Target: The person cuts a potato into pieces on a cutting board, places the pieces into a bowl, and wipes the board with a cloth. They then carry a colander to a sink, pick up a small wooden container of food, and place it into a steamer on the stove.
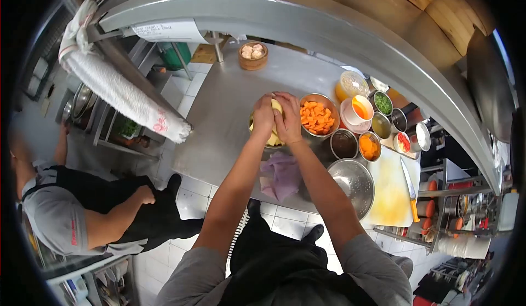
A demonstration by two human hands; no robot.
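Observation:
On the steel table [219, 125], a bowl of pale yellow pieces [275, 139] sits under both hands. My left hand [264, 117] curves around the left side of the yellow pieces, fingers together. My right hand [287, 119] presses in from the right, its fingertips meeting the left ones at the top. Some yellow shows between the hands; most of the bowl is hidden. A metal bowl of orange cubes [316, 117] stands just right of my right hand. A purple cloth [280, 174] lies below the bowl, near the table's front edge.
Right of the bowls are a colander [350, 184], a cutting board [387, 188] with a knife [410, 188], a cup of orange pieces [369, 146] and chopped greens [383, 103]. A wooden bowl [252, 62] stands at the back. A co-worker [93, 207] is at left. A shelf [307, 13] arches overhead.

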